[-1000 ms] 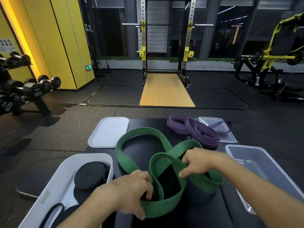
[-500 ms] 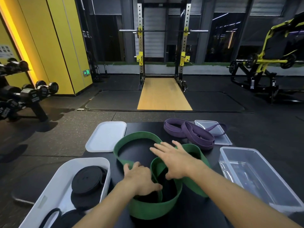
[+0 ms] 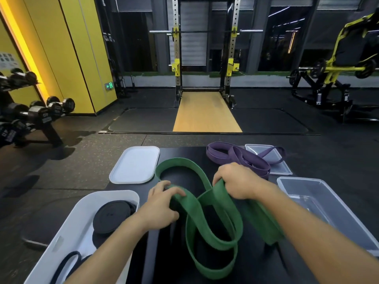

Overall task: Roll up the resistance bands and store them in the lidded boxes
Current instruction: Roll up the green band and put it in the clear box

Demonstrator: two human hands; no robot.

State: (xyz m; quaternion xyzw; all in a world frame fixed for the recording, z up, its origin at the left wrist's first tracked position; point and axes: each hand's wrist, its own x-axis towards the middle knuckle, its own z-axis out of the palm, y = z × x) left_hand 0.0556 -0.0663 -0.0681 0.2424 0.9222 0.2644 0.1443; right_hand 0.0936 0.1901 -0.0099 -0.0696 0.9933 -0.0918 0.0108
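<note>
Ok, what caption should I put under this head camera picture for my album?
Left hand and right hand grip the green band between a white box and a clear box.

Exit sign: a small green lit sign [image 3: 109, 86] on the yellow wall [image 3: 82, 58], far ahead and left of the left hand [image 3: 162, 203], showed a white arrow pointing left beside a running-figure symbol; no words could be read.
Dumbbell markings: white print stood on the black dumbbell ends [image 3: 46, 117] on the rack [image 3: 53, 133], far left of the left hand, too blurred to read.
Wall poster: a pale sheet [image 3: 6, 60] at the far left edge, beyond the rack, carried small print or pictures, unreadable.
</note>
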